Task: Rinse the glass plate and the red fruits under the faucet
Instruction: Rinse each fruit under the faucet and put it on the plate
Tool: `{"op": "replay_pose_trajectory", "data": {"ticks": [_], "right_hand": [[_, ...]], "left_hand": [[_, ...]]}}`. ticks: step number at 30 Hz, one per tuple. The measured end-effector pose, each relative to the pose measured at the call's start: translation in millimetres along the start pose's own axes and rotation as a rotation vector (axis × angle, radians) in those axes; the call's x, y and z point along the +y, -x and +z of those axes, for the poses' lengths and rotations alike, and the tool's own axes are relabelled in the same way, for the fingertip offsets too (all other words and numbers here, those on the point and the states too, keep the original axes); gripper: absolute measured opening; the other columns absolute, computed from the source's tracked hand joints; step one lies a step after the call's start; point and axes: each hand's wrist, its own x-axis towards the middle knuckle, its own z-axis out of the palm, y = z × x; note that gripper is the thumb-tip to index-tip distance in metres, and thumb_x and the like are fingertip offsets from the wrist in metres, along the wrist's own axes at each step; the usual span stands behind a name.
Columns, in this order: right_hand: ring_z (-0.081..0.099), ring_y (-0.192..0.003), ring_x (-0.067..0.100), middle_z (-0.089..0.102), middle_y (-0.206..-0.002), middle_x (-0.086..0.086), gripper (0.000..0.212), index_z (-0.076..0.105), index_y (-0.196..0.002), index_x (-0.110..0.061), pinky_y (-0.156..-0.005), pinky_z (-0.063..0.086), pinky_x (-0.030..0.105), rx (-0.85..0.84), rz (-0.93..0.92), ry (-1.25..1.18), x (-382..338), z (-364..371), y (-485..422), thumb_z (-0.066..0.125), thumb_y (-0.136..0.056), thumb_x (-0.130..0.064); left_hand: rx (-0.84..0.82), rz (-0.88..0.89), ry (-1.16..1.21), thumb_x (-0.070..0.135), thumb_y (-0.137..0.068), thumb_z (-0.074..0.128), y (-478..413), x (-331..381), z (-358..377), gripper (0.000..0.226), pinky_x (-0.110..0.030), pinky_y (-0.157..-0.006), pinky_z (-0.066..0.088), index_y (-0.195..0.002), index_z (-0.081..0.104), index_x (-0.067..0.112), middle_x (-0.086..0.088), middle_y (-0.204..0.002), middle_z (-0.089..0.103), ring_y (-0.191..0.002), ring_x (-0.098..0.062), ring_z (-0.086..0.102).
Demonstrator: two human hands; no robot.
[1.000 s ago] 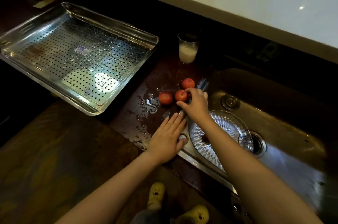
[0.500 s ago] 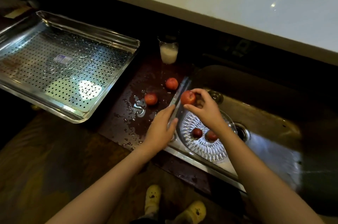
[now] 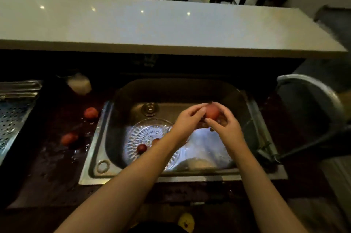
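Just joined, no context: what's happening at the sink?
A person holds one red fruit with the left hand and right hand above the sink. The glass plate lies in it with a dark fruit on it. A far fruit and a near fruit sit on the wet counter.

Fruit (image 3: pixel 212 112) now between hands (image 3: pixel 187 121) (image 3: pixel 227 128) (over sink (image 3: pixel 95 149))
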Motion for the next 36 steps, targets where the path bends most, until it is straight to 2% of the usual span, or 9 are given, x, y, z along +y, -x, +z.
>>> {"op": "replay_pose_trajectory", "data": {"ticks": [5,9,13,17,22,26,28,31,36], "right_hand": [[0.059,-0.108,0.011,0.059,-0.124,0.002,0.051,0.053,-0.125,-0.030,-0.074,0.052,0.014,0.174,0.149,-0.102,31.9,-64.6,-5.6,0.065,-0.083,-0.004],[0.058,-0.097,-0.002,0.060,-0.114,-0.007,0.051,0.055,-0.116,-0.041,-0.064,0.049,0.005,0.255,0.194,-0.145,44.2,-90.8,-11.9,0.066,-0.082,-0.005],[0.056,-0.087,-0.008,0.058,-0.099,-0.021,0.054,0.058,-0.119,-0.038,-0.056,0.046,0.002,0.335,0.234,-0.185,51.3,-103.0,-17.3,0.069,-0.079,-0.004],[0.055,-0.104,0.004,0.057,-0.115,-0.014,0.053,0.056,-0.122,-0.038,-0.081,0.050,0.018,0.389,0.234,-0.175,50.5,-105.6,-21.0,0.068,-0.079,-0.007],[0.051,-0.110,0.009,0.046,-0.127,-0.010,0.049,0.054,-0.123,-0.039,-0.091,0.051,0.032,0.403,0.192,-0.128,44.3,-107.1,-23.9,0.063,-0.084,-0.010],[0.052,-0.103,0.005,0.045,-0.122,-0.011,0.051,0.054,-0.124,-0.037,-0.082,0.049,0.019,0.372,0.144,-0.069,41.0,-111.6,-25.6,0.062,-0.084,-0.007],[0.052,-0.101,0.005,0.045,-0.121,-0.012,0.052,0.054,-0.122,-0.040,-0.078,0.047,0.016,0.365,0.142,-0.091,40.0,-113.9,-27.0,0.061,-0.084,-0.005],[0.050,-0.111,0.008,0.046,-0.126,-0.011,0.053,0.054,-0.117,-0.047,-0.082,0.048,0.020,0.358,0.139,-0.146,38.2,-116.2,-27.9,0.061,-0.084,-0.006],[0.048,-0.123,0.015,0.049,-0.137,-0.004,0.056,0.052,-0.118,-0.050,-0.098,0.048,0.037,0.339,0.160,-0.189,35.4,-111.2,-28.5,0.059,-0.085,-0.006]], "left_hand": [[-0.119,-0.091,-0.019,0.015,-0.095,0.047,-37.4,-16.4,69.1,0.031,-0.037,-0.089,0.053,-0.123,0.055,0.004,-0.023,-0.126,0.055,-0.114,-0.035,0.056],[-0.159,-0.131,-0.055,0.018,-0.097,0.044,-50.8,-16.7,102.7,0.033,-0.019,-0.074,0.056,-0.127,0.052,0.008,-0.014,-0.121,0.055,-0.106,-0.023,0.058],[-0.170,-0.162,-0.092,0.022,-0.098,0.040,-60.5,-20.1,117.5,0.034,-0.024,-0.083,0.053,-0.128,0.050,0.011,-0.015,-0.127,0.053,-0.114,-0.025,0.055],[-0.131,-0.181,-0.109,0.030,-0.096,0.044,-68.9,-19.1,130.8,0.034,-0.032,-0.090,0.051,-0.124,0.053,0.012,-0.017,-0.125,0.055,-0.113,-0.027,0.057],[-0.152,-0.070,-0.328,0.040,-0.092,0.050,-80.3,-13.6,139.0,0.033,-0.019,-0.065,0.050,-0.113,0.053,0.014,-0.012,-0.110,0.059,-0.093,-0.021,0.062],[-0.127,-0.138,-0.243,0.040,-0.094,0.044,-86.8,-8.4,141.2,0.031,-0.039,-0.085,0.055,-0.110,0.054,0.014,-0.017,-0.114,0.057,-0.103,-0.031,0.060],[-0.167,-0.116,-0.272,0.035,-0.096,0.043,-88.8,-9.8,142.8,0.029,-0.039,-0.089,0.054,-0.114,0.052,0.015,-0.017,-0.118,0.054,-0.106,-0.031,0.059],[-0.266,-0.108,-0.220,0.022,-0.095,0.046,-88.5,-8.0,138.7,0.026,-0.028,-0.083,0.054,-0.121,0.051,0.024,-0.013,-0.126,0.050,-0.113,-0.028,0.056],[-0.368,-0.157,0.005,0.003,-0.089,0.052,-89.6,-6.5,123.7,0.046,-0.044,-0.105,0.042,-0.132,0.047,0.020,-0.016,-0.133,0.047,-0.119,-0.031,0.054]]}}
